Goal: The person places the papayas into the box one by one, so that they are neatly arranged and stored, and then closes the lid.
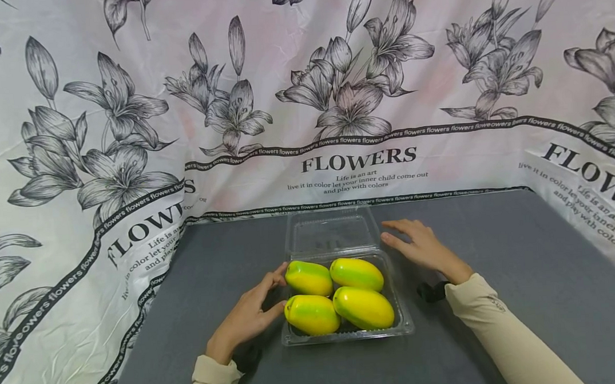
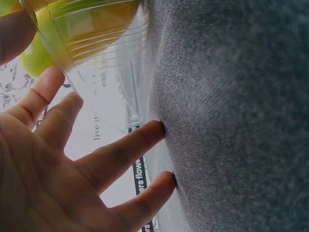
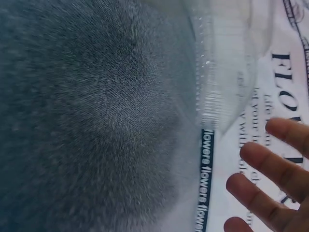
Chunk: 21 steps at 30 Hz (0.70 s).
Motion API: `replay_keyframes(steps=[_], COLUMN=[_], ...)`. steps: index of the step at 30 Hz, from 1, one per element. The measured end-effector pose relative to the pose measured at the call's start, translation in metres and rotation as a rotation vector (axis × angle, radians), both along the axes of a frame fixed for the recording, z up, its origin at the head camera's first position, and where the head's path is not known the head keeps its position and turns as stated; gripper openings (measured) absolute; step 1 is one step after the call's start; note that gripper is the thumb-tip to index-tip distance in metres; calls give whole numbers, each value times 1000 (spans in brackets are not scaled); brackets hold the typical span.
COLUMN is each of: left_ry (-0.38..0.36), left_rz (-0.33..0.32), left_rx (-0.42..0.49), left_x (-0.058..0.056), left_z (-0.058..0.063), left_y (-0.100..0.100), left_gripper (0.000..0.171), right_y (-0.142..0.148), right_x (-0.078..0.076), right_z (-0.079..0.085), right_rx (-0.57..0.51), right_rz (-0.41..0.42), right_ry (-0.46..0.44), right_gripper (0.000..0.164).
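A clear plastic clamshell container [image 1: 406,327] stands on the table with its lid [image 1: 332,228] folded back, away from me. Several yellow-green mangoes [image 1: 364,308] lie in its base in two rows. At the container's left side is my left hand [image 1: 248,314], fingers spread; in the left wrist view, its fingertips [image 2: 52,73] are right at the clear rim, and the two lower ones reach down to the cloth. My right hand [image 1: 424,249] is beside the lid's right edge with nothing in its grasp. Its fingers [image 3: 256,153] are extended and apart in the right wrist view.
Dark grey cloth [image 1: 227,241] covers the table. A white curtain [image 1: 255,177] printed with flowers and lettering hangs along the back and both sides. Dark wrist straps [image 1: 432,292] show at the cuffs of the beige sleeves [image 1: 504,326].
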<state>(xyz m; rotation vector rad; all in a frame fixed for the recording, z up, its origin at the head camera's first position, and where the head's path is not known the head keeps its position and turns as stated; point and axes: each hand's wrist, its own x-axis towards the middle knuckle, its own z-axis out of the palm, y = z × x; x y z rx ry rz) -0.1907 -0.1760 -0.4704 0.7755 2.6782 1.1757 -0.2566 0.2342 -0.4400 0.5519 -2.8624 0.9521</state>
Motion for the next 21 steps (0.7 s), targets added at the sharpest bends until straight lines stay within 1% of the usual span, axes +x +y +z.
replay_keyframes(steps=[5, 9, 15, 21], left_ry=[-4, -9, -9, -4], left_rz=[-1, -3, -1, -3], left_rx=[-1, 1, 4, 3], left_x=[0, 0, 1, 1], left_z=[1, 2, 2, 2], left_y=[0, 0, 0, -1], left_gripper=[37, 37, 37, 36], right_y=[-4, -7, -9, -12], right_x=[-19, -31, -43, -49], right_z=[-6, -12, -21, -26], right_rx=[17, 35, 33, 15], right_rz=[-28, -41, -51, -38], right_ry=[-72, -106, -154, -193], right_gripper=[63, 67, 69, 70])
